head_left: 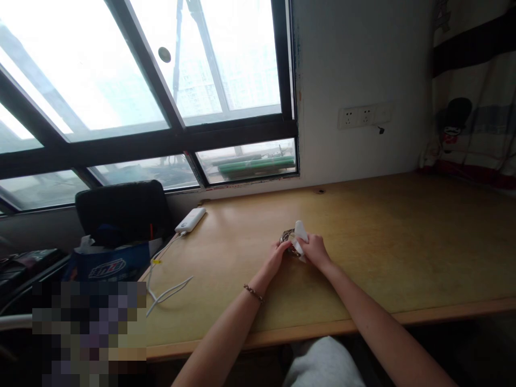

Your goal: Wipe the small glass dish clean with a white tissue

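Over the middle of the table, my left hand [276, 257] grips the near left side of a small round, dark, shiny object [286, 235]. Its exact kind is too small to make out. A crumpled white tissue [299, 231] is pinched in my right hand [316, 250], against the right side of the round object. Part of the object is hidden behind the tissue and my fingers. Both hands are close together, and a beaded bracelet [253, 293] circles my left wrist.
A white power bank [191, 220] with a white cable [171, 292] lies at the left edge of the wooden table [403, 242]. Left of the table are a black chair [123, 207] and a blue bag [108, 263]. Wall sockets [358, 115] sit above the back edge.
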### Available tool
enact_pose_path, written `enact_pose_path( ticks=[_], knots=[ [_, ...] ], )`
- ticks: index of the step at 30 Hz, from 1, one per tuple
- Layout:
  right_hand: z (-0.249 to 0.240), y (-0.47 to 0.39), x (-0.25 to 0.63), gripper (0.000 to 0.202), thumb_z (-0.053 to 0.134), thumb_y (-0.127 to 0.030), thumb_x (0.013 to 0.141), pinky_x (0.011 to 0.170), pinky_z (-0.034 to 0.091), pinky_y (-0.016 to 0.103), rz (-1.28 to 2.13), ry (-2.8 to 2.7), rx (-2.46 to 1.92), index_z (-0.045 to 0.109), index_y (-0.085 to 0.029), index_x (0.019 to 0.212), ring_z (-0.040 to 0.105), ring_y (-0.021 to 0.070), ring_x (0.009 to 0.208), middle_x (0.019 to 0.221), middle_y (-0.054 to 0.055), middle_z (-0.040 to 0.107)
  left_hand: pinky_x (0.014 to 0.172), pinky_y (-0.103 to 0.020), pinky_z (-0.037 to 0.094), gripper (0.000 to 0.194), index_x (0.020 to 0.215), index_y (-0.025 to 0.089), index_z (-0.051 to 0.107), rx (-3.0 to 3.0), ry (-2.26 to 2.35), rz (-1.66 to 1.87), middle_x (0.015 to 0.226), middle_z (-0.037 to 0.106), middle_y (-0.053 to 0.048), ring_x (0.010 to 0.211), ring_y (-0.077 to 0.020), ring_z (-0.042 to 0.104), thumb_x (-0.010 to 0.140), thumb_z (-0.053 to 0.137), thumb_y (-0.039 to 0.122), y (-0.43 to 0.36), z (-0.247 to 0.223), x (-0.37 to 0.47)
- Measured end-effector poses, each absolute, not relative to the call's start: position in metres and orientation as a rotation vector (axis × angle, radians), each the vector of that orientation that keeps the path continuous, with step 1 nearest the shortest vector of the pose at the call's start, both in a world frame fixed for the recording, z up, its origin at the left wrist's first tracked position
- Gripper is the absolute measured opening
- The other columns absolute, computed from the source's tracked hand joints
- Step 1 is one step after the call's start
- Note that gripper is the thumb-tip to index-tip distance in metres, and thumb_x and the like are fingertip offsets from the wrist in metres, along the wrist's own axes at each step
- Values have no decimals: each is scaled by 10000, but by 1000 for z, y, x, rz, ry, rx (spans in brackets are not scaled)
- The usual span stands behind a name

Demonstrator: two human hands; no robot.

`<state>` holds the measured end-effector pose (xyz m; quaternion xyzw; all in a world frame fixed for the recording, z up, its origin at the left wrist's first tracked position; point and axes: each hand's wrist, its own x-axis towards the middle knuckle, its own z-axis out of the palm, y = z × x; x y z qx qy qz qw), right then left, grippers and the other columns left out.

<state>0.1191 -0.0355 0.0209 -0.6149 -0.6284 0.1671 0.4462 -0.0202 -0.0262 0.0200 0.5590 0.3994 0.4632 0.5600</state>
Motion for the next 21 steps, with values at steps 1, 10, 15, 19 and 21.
enact_pose_path(
  ticks=[1,10,15,19,21],
  knots=[
    [22,-36,120,299,451,-379,729,477,306,197,381,-1575,-1524,579,-144,595,509,113,503,558,46,601,529,-239,403,362,564,91,598,1294,939,1083,516,586,-40,500,-135,521,639,527,438,-25,18,-20],
    [20,-35,118,391,411,-434,745,440,303,187,622,-1598,-1416,554,-140,530,497,112,474,471,10,547,425,-222,344,585,511,103,553,1148,886,1032,457,545,-55,411,-114,472,677,343,623,-19,5,-21],
    [11,-30,114,326,438,-416,729,362,316,190,972,-1387,-1450,550,-136,604,475,107,348,385,-13,499,429,-209,329,639,681,97,572,1213,897,1065,510,541,-32,449,-107,474,652,332,688,-18,6,-19],
    [9,-30,114,337,366,-387,773,296,315,201,1157,-1199,-1470,521,-147,594,424,112,250,295,-18,444,415,-191,293,435,721,103,563,1540,1005,1036,472,484,16,418,-75,409,628,555,527,-20,8,-17],
    [11,-31,115,333,372,-356,775,286,316,194,1200,-1166,-1469,500,-153,544,409,102,239,284,-13,443,431,-186,303,366,735,109,555,1647,1026,1034,500,494,17,449,-78,420,635,586,460,-22,10,-16]
  ],
)
